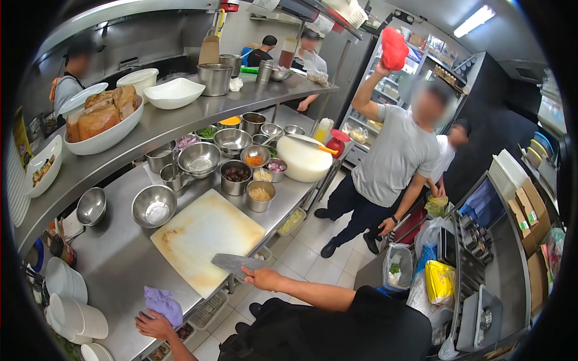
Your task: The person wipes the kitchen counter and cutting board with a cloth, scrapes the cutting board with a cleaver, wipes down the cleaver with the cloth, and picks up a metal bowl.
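Note:
My right hand (264, 279) is closed round the handle of a broad-bladed cleaver (233, 263). The blade lies over the near right corner of a white cutting board (208, 234), which has brown stains. Whether the blade touches the board I cannot tell. At the counter's near left, my left hand (154, 325) rests on the steel with its fingers stretched out. A crumpled purple cloth (162, 305) is right beside it, touching the hand. Beyond the board stand a steel bowl (154, 206), a pot of dark pieces (235, 174) and a pot of pale shreds (260, 195).
Stacked white bowls (77, 316) stand at the left edge. A steel shelf (180, 117) overhangs the counter, carrying a dish of large brown food chunks (103, 120). A person in a grey shirt (394, 156) stands across, raising a red bundle (394, 48). A white round block (301, 157) bears another knife.

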### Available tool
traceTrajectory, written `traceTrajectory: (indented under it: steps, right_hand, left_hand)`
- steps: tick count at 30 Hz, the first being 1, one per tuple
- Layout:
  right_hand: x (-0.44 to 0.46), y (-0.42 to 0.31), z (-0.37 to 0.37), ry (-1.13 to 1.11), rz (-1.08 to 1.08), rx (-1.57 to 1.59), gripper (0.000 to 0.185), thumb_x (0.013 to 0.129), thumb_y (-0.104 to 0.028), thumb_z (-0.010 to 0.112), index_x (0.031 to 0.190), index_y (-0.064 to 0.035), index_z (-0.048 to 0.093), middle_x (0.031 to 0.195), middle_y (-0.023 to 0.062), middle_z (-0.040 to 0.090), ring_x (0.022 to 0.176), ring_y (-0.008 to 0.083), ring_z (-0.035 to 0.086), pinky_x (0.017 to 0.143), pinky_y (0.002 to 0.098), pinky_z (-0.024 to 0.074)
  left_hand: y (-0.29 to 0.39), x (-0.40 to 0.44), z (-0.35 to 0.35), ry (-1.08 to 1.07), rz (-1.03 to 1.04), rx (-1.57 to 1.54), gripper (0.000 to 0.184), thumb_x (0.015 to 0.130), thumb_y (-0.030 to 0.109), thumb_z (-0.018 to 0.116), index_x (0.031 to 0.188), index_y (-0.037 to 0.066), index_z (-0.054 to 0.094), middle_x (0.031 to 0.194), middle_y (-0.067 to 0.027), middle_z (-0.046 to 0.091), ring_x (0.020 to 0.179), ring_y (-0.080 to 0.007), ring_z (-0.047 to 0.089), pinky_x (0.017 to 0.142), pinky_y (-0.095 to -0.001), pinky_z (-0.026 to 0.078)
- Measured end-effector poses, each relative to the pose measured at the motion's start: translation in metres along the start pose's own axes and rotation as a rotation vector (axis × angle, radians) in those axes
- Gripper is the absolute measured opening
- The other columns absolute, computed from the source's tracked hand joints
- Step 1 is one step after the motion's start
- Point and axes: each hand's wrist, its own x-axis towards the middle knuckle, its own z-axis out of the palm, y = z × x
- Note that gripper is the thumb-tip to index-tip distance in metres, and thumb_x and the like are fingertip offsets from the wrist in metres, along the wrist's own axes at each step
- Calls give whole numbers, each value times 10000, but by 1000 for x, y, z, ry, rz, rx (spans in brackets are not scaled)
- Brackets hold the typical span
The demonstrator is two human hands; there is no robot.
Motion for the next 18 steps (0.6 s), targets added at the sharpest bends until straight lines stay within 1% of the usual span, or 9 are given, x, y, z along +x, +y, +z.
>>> traceTrajectory:
  steps: [5, 8, 11, 14, 17, 18]
  right_hand:
    - [-1, 1, 1, 4, -21, 15, 549, 997, -460, 397, 1503, -279, 280, 706, 132, 648, 471, 248, 603, 515, 388, 548]
    - [-2, 1, 1, 7, -28, 2, 558, 995, -461, 401, 1504, -270, 277, 782, 138, 672, 481, 251, 608, 531, 390, 552]
    - [4, 8, 7, 9, -46, 27, 552, 998, -453, 395, 1503, -263, 278, 859, 141, 689, 502, 263, 615, 528, 393, 551]
    - [3, 10, 8, 32, -85, -18, 541, 1004, -442, 382, 1501, -255, 281, 905, 142, 695, 507, 272, 614, 559, 408, 552]
    - [-13, -1, -4, 15, -66, -24, 561, 999, -443, 400, 1492, -195, 297, 1048, 166, 676, 911, 371, 650, 859, 479, 491]
    - [-8, 5, 0, 34, -83, -37, 561, 998, -443, 400, 1493, -198, 296, 1064, 167, 671, 965, 377, 632, 880, 481, 480]
  left_hand:
    - [0, 0, -2, -20, -11, -6, 410, 958, 394, 484, 1197, 77, 586, 1315, -161, 512, 1235, -338, 458, 1051, -542, 330]
    - [0, 0, -2, -4, 0, -11, 408, 957, 390, 489, 1199, 76, 584, 1313, -159, 514, 1239, -337, 456, 1051, -543, 332]
    - [4, 1, -8, -32, -11, 7, 412, 955, 392, 491, 1200, 76, 591, 1320, -160, 516, 1241, -335, 456, 1060, -537, 324]
    - [0, 0, -1, -8, 4, -24, 423, 957, 400, 485, 1198, 72, 601, 1329, -163, 516, 1245, -327, 455, 1073, -525, 310]
    - [1, -1, -3, -34, -7, -14, 435, 960, 409, 477, 1198, 69, 608, 1337, -165, 515, 1250, -320, 452, 1076, -512, 301]
    - [1, -1, -3, -39, -3, -11, 438, 961, 412, 475, 1199, 69, 607, 1337, -165, 515, 1251, -318, 451, 1071, -508, 304]
